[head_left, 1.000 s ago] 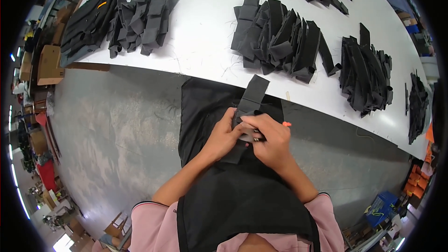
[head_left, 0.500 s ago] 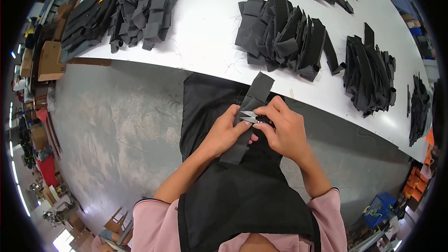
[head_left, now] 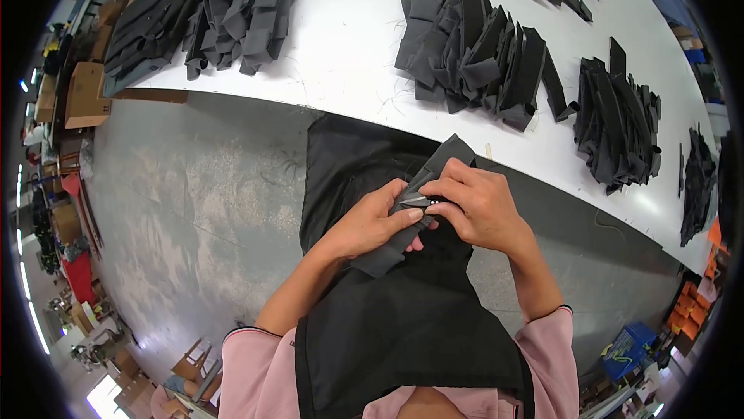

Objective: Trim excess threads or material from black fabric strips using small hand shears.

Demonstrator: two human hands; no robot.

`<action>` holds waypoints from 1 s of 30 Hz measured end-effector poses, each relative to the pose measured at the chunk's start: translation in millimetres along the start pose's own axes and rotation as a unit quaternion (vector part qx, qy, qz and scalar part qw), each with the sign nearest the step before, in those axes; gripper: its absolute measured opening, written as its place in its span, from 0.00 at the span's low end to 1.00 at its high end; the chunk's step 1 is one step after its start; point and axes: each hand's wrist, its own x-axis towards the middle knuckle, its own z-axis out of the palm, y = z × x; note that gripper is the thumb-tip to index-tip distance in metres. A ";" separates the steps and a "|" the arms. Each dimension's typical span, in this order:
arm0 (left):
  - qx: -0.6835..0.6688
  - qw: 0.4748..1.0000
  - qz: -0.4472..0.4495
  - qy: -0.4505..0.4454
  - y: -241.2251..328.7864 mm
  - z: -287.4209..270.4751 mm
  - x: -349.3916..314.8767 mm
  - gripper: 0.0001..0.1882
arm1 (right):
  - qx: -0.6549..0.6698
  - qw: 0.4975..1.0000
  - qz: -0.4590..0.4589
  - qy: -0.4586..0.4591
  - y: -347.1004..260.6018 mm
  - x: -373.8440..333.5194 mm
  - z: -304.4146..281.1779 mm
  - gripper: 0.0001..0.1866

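My left hand (head_left: 377, 223) pinches a dark grey fabric strip (head_left: 379, 259), thumb on top and fingertips showing beneath. The strip runs slantwise, its upper end toward the table. A pair of thread snips (head_left: 416, 203) with short silver blades sits in my right hand (head_left: 482, 206), whose fingers close around the dark handle. The blades lie over the strip beside my left thumb and look nearly closed. Just what lies between them is too small to make out. Both hands are above the black apron (head_left: 403, 326) on my lap.
Beyond my hands stands a white table (head_left: 349, 47). On it lie a large pile of dark strips (head_left: 473, 55), another pile (head_left: 616, 120) to the right, one (head_left: 252, 20) at the left, and black folded pieces (head_left: 155, 27). A cardboard box (head_left: 85, 95) is far left.
The snips' blades were spread apart and have come together. The strip has turned, its upper end shifting right, and my right hand has tilted with it. My left hand still holds the strip.
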 end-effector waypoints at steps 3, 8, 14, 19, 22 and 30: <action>-0.017 1.000 0.001 -0.015 -2.1 -0.7 1.1 0.12 | 0.005 1.000 0.002 0.008 0.3 -1.0 0.3 0.09; -0.035 0.999 0.002 -0.011 -2.0 -1.2 0.1 0.12 | 0.065 0.996 0.046 0.032 -3.2 -7.9 4.4 0.08; -0.012 0.999 0.023 0.018 1.3 -0.2 0.9 0.12 | 0.070 0.988 0.095 0.101 -10.3 -9.8 18.8 0.09; -0.010 0.999 0.024 0.021 1.7 -3.2 0.2 0.12 | 0.050 0.985 0.099 0.132 -16.5 -16.3 14.0 0.10; -0.012 0.999 0.050 -0.001 -1.7 -5.7 1.6 0.14 | 0.057 0.988 0.096 0.109 -15.5 -12.4 14.7 0.10; -0.152 0.985 0.071 0.030 -10.0 -5.9 5.2 0.19 | 0.050 0.984 0.095 0.139 -13.3 -1.4 25.1 0.11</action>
